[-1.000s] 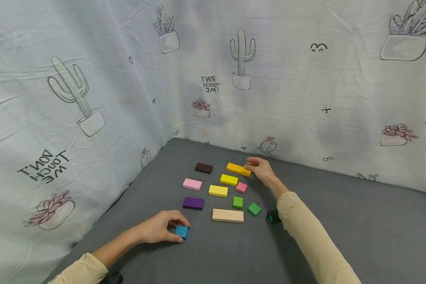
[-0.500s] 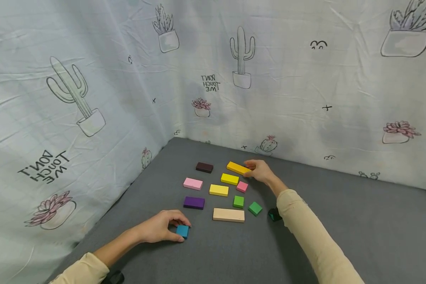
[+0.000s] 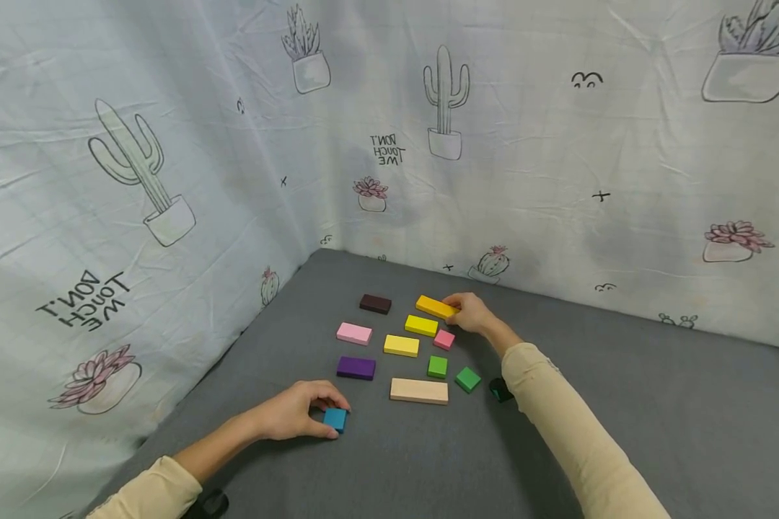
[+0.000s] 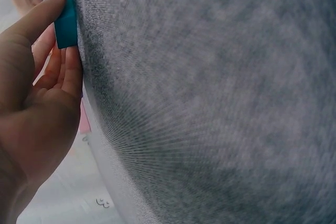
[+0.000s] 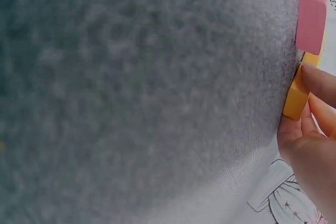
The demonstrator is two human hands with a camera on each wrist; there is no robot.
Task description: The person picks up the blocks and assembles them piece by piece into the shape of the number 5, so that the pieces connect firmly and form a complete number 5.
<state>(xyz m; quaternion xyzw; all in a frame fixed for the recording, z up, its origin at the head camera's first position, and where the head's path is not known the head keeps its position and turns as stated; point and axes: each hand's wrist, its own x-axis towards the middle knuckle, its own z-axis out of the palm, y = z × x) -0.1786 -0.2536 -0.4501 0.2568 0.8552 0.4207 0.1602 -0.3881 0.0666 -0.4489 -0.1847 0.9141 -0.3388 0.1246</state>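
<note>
As I look through the head camera, I have a pale cloth backdrop (image 3: pixel 532 144), printed with potted cacti and mirrored lettering, filling the upper part of my view. Below it spreads a grey tabletop (image 3: pixel 688 418). Two cream sleeves (image 3: pixel 568 425) come in from the near edge, one on each side.

On the left I see the left hand (image 3: pixel 298 411), with its thumb and fingers pinching a small blue block at the near left of the group. Across the table, the right hand (image 3: pixel 472 314) grips the right end of an orange block between thumb and fingers, at the far side.

Among the blocks, I count the beige block (image 3: pixel 418 391) as longest, lying nearest me in the middle. The orange block (image 3: pixel 434 306) sits farthest back on the right of the group. Down the left I find the purple block (image 3: pixel 355 368), the pink block (image 3: pixel 353 333) and the dark brown block (image 3: pixel 375 303); between the rows lie two yellow blocks (image 3: pixel 401 346).

Smallest are the blue block (image 3: pixel 335 419), two green blocks (image 3: pixel 438 367) near the beige one, and a rose block (image 3: pixel 444 339) just beside the farther yellow one.
</note>
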